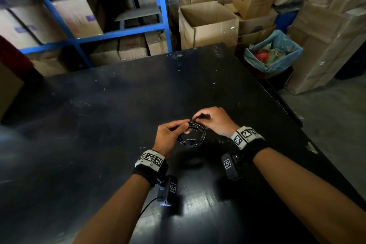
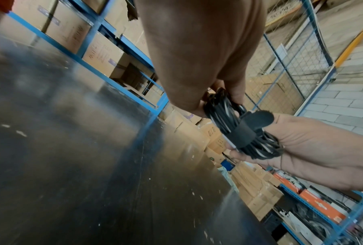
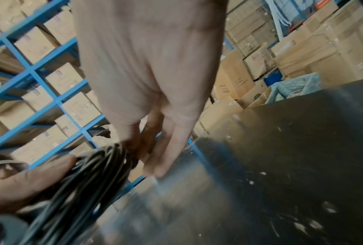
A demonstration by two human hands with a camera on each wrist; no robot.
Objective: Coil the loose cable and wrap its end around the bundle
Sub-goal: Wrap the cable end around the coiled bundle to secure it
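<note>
Above the black table, the coiled cable is hanging between both hands, looking light and springy. The left hand is pinching one side; the right hand is pinching the strap, the sensible hold.

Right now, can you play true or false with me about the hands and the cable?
1. Both hands hold the cable. True: the left hand and right hand grip the coil.
2. The cable lies stretched straight on the table. False: it is coiled and held above it.
3. A black strap goes around the coil. True.
4. The cable is bright red. False: it is black.
5. The bin stands on the table. False: it stands on the floor beside it.
</note>
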